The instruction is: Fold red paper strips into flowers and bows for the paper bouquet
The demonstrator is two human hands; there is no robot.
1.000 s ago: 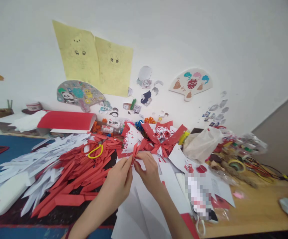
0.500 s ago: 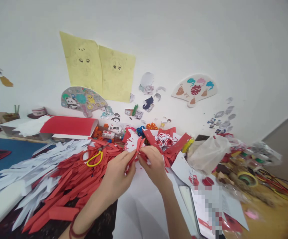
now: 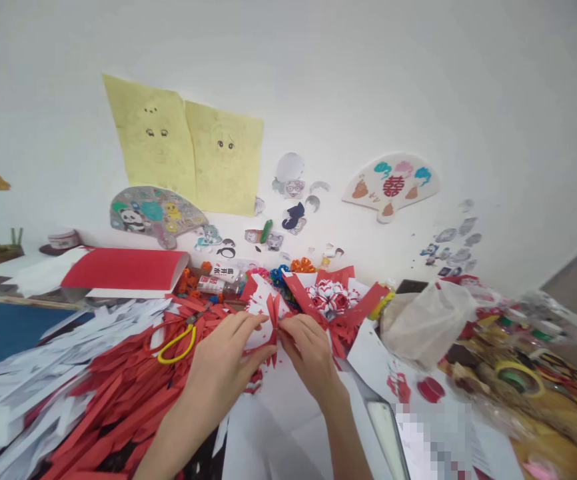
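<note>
A folded red paper piece (image 3: pixel 273 327) stands upright between my hands. My right hand (image 3: pixel 311 353) pinches its right side between thumb and fingers. On its left, my left hand (image 3: pixel 226 357) has thumb and forefinger parted, the thumb tip at the paper's edge. Behind them is a red and white patterned paper piece (image 3: pixel 262 293), partly hidden by the fingers. White sheets (image 3: pixel 288 420) lie below my hands. Just beyond my right hand sits a red and white paper flower (image 3: pixel 329 297) amid red paper.
Red folded strips (image 3: pixel 118 400) and white strips (image 3: pixel 88 347) are heaped at left, with yellow-and-red-handled scissors (image 3: pixel 178 343) on top. At right are a phone (image 3: pixel 387 430), a red round object (image 3: pixel 429 389), a white plastic bag (image 3: pixel 426 323) and a tape roll (image 3: pixel 518 380). The wall (image 3: pixel 313 67) rises behind.
My left thumb and forefinger have spread from their closed grip on the red paper. The paper has turned more upright. The camera view has shifted slightly.
</note>
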